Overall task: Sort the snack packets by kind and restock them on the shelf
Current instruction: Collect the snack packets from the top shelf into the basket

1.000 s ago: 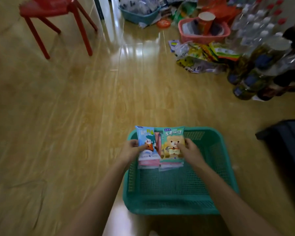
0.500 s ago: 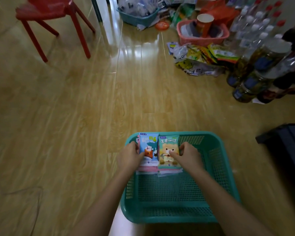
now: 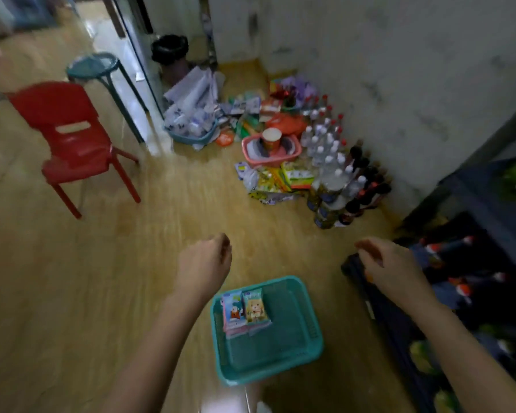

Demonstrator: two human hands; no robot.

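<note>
Both hands empty, above floor; packets against basket far-left wall

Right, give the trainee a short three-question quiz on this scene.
1. True or false: both hands are gripping packets.
2. Where in the teal basket do the two packet stacks lie? A) far left corner B) near right corner C) spread across the whole bottom
3. Fill in: the loose pile of snack packets on the floor lies just in front of a ____ basket.

Key
1. False: the left hand and right hand are raised above the floor, loosely curled, holding nothing.
2. A
3. pink
</note>
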